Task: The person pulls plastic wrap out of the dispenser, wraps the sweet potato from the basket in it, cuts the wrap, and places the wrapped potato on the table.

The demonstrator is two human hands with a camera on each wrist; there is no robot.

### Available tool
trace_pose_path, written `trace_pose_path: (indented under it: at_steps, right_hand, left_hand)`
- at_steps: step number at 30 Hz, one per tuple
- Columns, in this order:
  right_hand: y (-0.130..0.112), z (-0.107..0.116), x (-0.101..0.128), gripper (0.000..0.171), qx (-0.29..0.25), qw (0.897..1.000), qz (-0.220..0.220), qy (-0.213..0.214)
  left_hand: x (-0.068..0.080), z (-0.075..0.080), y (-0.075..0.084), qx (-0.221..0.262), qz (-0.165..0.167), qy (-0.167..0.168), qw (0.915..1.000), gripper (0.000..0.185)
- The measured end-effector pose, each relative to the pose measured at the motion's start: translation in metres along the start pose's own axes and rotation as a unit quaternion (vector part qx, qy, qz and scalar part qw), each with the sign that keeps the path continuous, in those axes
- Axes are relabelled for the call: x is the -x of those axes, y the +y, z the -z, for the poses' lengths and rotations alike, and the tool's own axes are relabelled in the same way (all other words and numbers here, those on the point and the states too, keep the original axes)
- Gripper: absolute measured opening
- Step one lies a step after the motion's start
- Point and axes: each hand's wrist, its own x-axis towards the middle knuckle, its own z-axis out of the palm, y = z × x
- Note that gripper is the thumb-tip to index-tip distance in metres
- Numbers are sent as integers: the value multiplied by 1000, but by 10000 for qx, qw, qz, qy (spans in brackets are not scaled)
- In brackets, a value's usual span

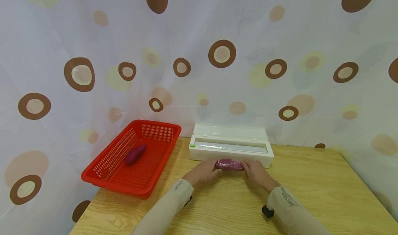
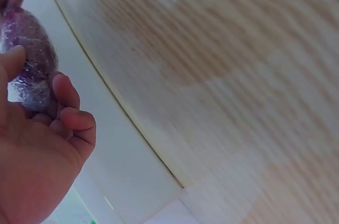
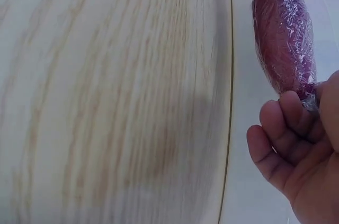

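A purple sweet potato wrapped in clear film (image 1: 229, 165) lies on the wooden table (image 1: 311, 193) just in front of the white cling-film dispenser box (image 1: 230, 146). My left hand (image 1: 203, 172) grips its left end and my right hand (image 1: 256, 172) grips its right end. In the left wrist view the wrapped potato (image 2: 29, 60) sits in my curled fingers (image 2: 71, 113). The right wrist view shows the wrapped potato (image 3: 284, 41) with crinkled film, its near end pinched by my fingers (image 3: 286, 128). A second, bare sweet potato (image 1: 135, 154) lies in the red basket (image 1: 109, 179).
The dispenser box stands open with its lid (image 1: 230, 129) tilted back against a dotted curtain (image 1: 217, 55). The red basket sits at the table's left edge. Bare wood stretches to the right and toward me.
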Motion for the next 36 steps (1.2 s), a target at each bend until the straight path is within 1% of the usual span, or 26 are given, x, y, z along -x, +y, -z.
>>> trace_pose_path:
  at_steps: [3,5,6,9,12,15,21,27,33,36]
  right_hand:
    - [-3,0,2,26,-220,9996,18,-145]
    - [-5,0,3,26,-420,9985,-89,-341]
    - [-5,0,4,27,-477,9978,-127,-441]
    - [-7,-2,6,34,-424,9964,-265,-685]
    - [-8,-3,6,41,-348,9951,-373,-849]
    - [-10,-5,5,47,-355,9940,-417,-949]
    - [-8,-10,5,44,-115,9956,-198,-912]
    - [-3,-13,7,39,28,9967,91,-808]
    - [-3,-11,9,35,-14,9966,73,-820]
    - [-2,-7,10,31,-174,9967,-21,-788]
  left_hand:
    - [1,0,1,-17,-67,-117,9999,41]
    - [2,0,1,33,-45,-165,9998,42]
    - [2,0,1,71,-14,-174,9998,42]
    - [3,0,1,185,138,-189,9996,43]
    - [2,-2,1,332,321,-176,9988,43]
    - [2,-2,1,491,386,-153,9979,41]
    - [3,-2,2,634,410,-106,9971,38]
    - [1,-4,5,508,532,-50,9973,38]
    - [2,-7,5,380,545,-218,9976,35]
    - [1,-9,6,417,447,-190,9979,35]
